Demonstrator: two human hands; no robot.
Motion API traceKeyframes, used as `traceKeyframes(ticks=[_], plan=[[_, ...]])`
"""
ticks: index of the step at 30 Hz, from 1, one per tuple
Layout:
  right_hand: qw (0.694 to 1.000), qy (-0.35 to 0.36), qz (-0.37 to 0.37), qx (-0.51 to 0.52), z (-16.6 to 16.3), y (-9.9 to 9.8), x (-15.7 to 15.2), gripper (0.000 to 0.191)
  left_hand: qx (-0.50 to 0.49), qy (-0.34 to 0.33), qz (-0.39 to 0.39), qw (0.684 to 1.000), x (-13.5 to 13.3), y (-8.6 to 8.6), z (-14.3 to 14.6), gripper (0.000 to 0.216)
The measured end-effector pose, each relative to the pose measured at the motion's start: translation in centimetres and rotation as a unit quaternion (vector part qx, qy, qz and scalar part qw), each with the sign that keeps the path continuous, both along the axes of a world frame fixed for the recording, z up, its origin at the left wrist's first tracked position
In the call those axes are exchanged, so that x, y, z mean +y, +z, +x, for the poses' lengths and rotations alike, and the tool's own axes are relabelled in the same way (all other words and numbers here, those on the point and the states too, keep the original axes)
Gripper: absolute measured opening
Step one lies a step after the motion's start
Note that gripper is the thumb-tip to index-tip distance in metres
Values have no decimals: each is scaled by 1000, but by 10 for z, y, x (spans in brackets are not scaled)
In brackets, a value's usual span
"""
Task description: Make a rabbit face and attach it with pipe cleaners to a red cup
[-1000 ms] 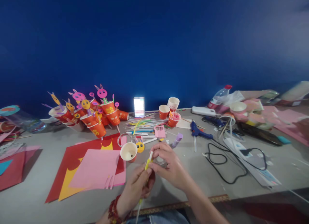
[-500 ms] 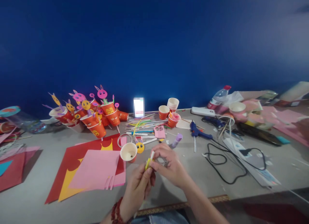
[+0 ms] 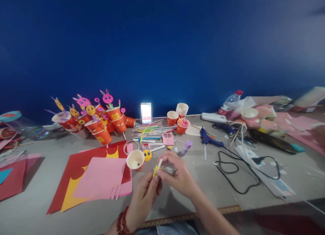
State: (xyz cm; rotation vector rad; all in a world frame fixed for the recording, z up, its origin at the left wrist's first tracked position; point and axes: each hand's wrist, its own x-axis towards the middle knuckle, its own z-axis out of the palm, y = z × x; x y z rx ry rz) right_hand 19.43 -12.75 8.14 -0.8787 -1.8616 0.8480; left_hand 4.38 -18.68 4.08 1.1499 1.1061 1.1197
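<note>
Above the table's front half, my left hand (image 3: pixel 147 189) is closed around the lower part of a small yellow piece (image 3: pixel 155 170), perhaps paper or a straw. A short white strip or stick (image 3: pixel 160 163) stands beside the yellow piece, pinched by the fingers of my right hand (image 3: pixel 176 172). The lower ends of both are hidden by my fingers. Behind my right fingers lies a roll of clear tape (image 3: pixel 169 169). Just beyond my left hand are a paper cup (image 3: pixel 135 160) with a small dark hole in its bottom and a yellow bunny-face cutout (image 3: pixel 147 155).
Pink paper (image 3: pixel 99 177) lies over red and yellow sheets at left. Decorated red cups (image 3: pixel 101 137) cluster behind them. Coloured sticks (image 3: pixel 152 131) and a purple glue stick (image 3: pixel 187 146) lie ahead. At right are a blue glue gun (image 3: pixel 209 139) and a power strip (image 3: pixel 266 175) with cables.
Both hands stay nearly in place, with the yellow piece and white strip still between them. My right fingers have shifted slightly, and more of the tape roll shows.
</note>
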Motion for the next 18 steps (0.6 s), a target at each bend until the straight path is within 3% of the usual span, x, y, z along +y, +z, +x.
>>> traceKeyframes(ticks=[5,12,18], plan=[[999,27,38,-19,6,1,0,47,-18,6,-25,999,0,0,-1,43],[974,74,177,-122,16,14,2,27,-50,-40,-25,998,2,-6,-4,40],[959,120,164,-197,21,25,6,18,25,-91,1,996,3,5,-8,38]])
